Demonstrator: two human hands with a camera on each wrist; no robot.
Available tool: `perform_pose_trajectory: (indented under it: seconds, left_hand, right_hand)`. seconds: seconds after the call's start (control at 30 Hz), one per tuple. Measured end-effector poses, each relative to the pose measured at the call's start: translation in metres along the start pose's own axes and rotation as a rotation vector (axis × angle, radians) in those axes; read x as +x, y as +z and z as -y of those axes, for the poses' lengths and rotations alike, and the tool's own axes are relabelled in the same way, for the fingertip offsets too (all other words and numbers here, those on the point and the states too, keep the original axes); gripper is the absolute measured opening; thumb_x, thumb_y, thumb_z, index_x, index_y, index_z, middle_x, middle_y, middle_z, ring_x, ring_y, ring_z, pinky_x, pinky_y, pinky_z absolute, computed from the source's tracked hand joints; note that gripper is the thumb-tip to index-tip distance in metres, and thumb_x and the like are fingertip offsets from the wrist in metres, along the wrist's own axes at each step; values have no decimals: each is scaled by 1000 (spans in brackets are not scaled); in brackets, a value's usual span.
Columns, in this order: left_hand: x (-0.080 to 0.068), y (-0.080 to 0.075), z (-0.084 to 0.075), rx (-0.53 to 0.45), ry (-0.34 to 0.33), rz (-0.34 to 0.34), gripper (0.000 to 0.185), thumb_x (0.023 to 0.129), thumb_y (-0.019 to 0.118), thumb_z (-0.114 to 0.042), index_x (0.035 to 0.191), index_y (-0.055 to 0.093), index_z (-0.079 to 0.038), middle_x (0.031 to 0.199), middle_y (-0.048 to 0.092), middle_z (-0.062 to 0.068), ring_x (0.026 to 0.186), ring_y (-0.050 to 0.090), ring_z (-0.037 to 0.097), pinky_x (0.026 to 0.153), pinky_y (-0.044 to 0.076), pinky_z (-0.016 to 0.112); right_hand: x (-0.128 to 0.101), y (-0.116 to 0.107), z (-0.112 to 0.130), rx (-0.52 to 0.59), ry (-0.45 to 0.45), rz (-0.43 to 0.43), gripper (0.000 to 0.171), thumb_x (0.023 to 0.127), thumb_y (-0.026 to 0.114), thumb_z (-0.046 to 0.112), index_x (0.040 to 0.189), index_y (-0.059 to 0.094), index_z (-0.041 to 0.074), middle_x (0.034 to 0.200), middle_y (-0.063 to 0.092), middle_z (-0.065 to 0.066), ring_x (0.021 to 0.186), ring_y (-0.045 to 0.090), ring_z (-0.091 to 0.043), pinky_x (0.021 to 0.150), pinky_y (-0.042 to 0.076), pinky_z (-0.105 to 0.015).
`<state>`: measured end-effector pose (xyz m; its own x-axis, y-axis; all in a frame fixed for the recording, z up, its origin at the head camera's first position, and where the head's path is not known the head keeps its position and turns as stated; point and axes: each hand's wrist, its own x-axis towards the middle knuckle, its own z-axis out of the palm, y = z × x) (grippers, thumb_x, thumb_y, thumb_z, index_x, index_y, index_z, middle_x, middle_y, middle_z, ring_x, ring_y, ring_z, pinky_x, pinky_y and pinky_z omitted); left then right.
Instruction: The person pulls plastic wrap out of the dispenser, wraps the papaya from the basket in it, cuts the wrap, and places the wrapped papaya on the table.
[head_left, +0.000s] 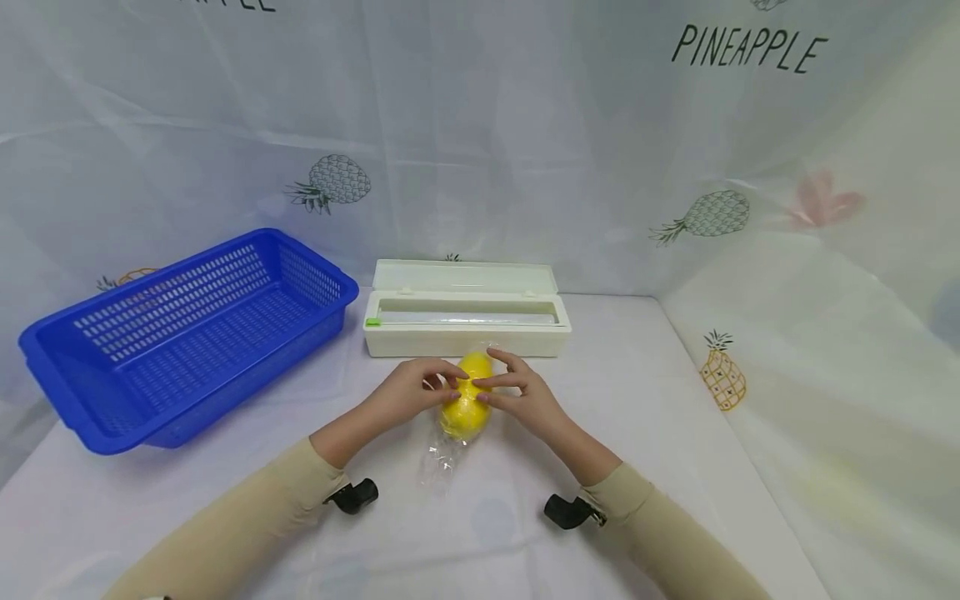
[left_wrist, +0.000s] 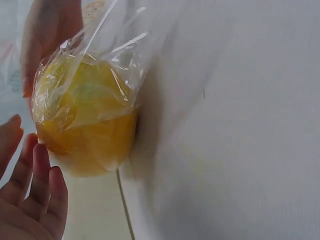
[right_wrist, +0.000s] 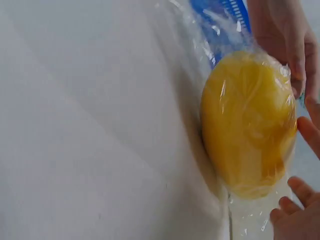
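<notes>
A yellow lemon-like fruit lies on the white table, wrapped in clear cling film whose loose tail trails toward me. My left hand touches the fruit from the left and my right hand from the right, with fingertips meeting on top of it. In the left wrist view the wrapped fruit fills the left side, with my left fingers straight and just beside it. The right wrist view shows the fruit with my right fingers at its lower edge.
An open white cling-film dispenser box stands just behind the fruit. A blue slotted basket sits at the left. A curtain printed with pineapples hangs behind and to the right. Small black wrist mounts hang under both sleeves.
</notes>
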<state>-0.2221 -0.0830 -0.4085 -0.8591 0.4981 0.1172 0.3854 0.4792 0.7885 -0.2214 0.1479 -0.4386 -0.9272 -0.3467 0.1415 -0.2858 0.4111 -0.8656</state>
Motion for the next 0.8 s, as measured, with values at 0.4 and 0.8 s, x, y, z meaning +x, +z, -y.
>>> perform_pose_trajectory:
  seconds: [0.4, 0.8]
  left_hand:
    - [10, 17, 0, -118, -203, -111, 49, 82, 80, -15, 129, 62, -17, 136, 49, 13, 119, 50, 37, 93, 50, 46]
    - [4, 31, -5, -225, -307, -87, 60, 85, 77, -16, 140, 53, -20, 147, 39, 20, 122, 48, 39, 92, 51, 49]
  right_hand:
    - [-6, 10, 4, 160, 152, -155, 22, 83, 77, 10, 105, 76, 4, 134, 46, -13, 122, 46, -34, 101, 43, -50]
    - [-9, 10, 12, 200, 138, -150, 20, 86, 70, 4, 106, 75, 3, 124, 61, -8, 128, 46, -29, 107, 36, -50]
